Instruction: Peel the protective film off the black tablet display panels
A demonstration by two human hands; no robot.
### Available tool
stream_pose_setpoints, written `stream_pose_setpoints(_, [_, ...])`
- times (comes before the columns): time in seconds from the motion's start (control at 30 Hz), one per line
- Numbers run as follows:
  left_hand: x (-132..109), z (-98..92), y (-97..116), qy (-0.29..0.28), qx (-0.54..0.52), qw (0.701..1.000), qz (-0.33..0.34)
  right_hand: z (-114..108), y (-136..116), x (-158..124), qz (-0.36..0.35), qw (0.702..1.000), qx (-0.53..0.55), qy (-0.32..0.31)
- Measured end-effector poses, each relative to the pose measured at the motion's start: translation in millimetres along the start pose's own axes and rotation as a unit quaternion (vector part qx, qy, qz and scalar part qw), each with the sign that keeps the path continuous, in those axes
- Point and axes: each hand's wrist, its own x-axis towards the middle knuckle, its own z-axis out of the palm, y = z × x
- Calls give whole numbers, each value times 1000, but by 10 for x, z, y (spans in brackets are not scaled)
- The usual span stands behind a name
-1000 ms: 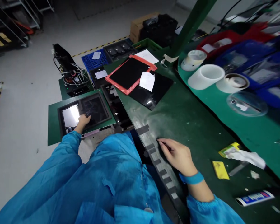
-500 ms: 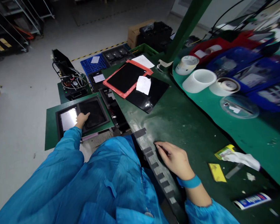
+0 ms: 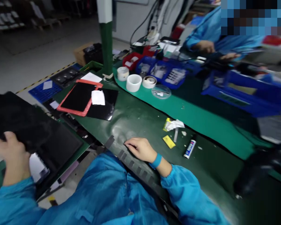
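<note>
My left hand (image 3: 14, 154), blurred, is closed on the edge of a black flat panel (image 3: 11, 112), which is raised and tilted at the left. Below it lies a dark frame (image 3: 65, 147) with a shiny, light-reflecting part (image 3: 38, 168) beside my wrist. My right hand (image 3: 140, 148) rests on the green bench (image 3: 140, 122) near its taped front edge, thumb and fingers pinched together. Whether anything is between those fingertips, I cannot make out. A blue band circles the right wrist.
A black screen in a red frame (image 3: 76, 97) and white paper (image 3: 98, 97) lie on the bench. Further right are tape rolls (image 3: 134, 83), a yellow block (image 3: 169, 141), a glue tube (image 3: 189, 149) and blue bins (image 3: 243, 93). A co-worker's hand (image 3: 204, 46) is across the bench.
My left hand has taken hold of the black panel and raised it out of the frame at the left. My right hand stays on the bench edge. The view has swung right, showing the co-worker.
</note>
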Motion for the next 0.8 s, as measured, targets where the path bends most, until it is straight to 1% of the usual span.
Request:
stream_pose_setpoints(0.03, [-2, 129, 217, 12, -24, 999, 45, -9, 8, 4, 8, 1000, 26, 8])
stream_pose_setpoints(0.07, [-38, 302, 438, -19, -75, 994, 77, -17, 19, 3, 17, 998, 54, 20])
stream_pose_setpoints(0.1, [-105, 511, 654, -64, -123, 986, 90, -22, 32, -4, 30, 995, 87, 37])
stream_pose_setpoints(0.13, [-201, 748, 857, -105, -162, 978, 80, -24, 48, -17, 48, 989, 130, 59])
stream_pose_setpoints(0.17, [-319, 1003, 1042, -177, -194, 963, 68, -25, 66, -35, 70, 976, 186, 85])
stream_pose_setpoints(0.2, [-455, 1265, 1204, -239, -231, 941, 67, -25, 85, -58, 91, 956, 254, 112])
stream_pose_setpoints(0.23, [-602, 1523, 1343, -296, -242, 922, 68, -28, 105, -84, 107, 927, 330, 141])
stream_pose_setpoints(0.3, [-911, 1989, 1565, -407, -249, 876, 74, -50, 145, -144, 114, 849, 481, 189])
stream_pose_setpoints(0.37, [-1212, 2343, 1747, -511, -248, 819, 82, -103, 189, -205, 98, 772, 588, 218])
stream_pose_setpoints(0.4, [-1350, 2471, 1837, -559, -249, 787, 82, -138, 214, -234, 93, 742, 625, 224])
stream_pose_setpoints(0.47, [-1587, 2639, 2027, -630, -256, 727, 90, -216, 275, -277, 96, 698, 671, 232])
stream_pose_setpoints(0.5, [-1685, 2688, 2131, -653, -259, 705, 102, -253, 310, -291, 102, 679, 686, 239])
stream_pose_setpoints(0.53, [-1769, 2722, 2240, -667, -258, 689, 122, -285, 347, -298, 109, 661, 699, 249])
stream_pose_setpoints(0.63, [-1966, 2778, 2576, -688, -241, 654, 201, -343, 442, -298, 123, 610, 721, 306])
stream_pose_setpoints(0.7, [-2076, 2810, 2771, -713, -231, 620, 232, -354, 469, -297, 124, 587, 730, 329])
stream_pose_setpoints(0.73, [-2130, 2827, 2847, -729, -229, 600, 237, -355, 469, -299, 124, 578, 736, 328])
stream_pose_setpoints(0.8, [-2231, 2861, 2939, -760, -226, 566, 226, -353, 451, -303, 122, 568, 750, 315])
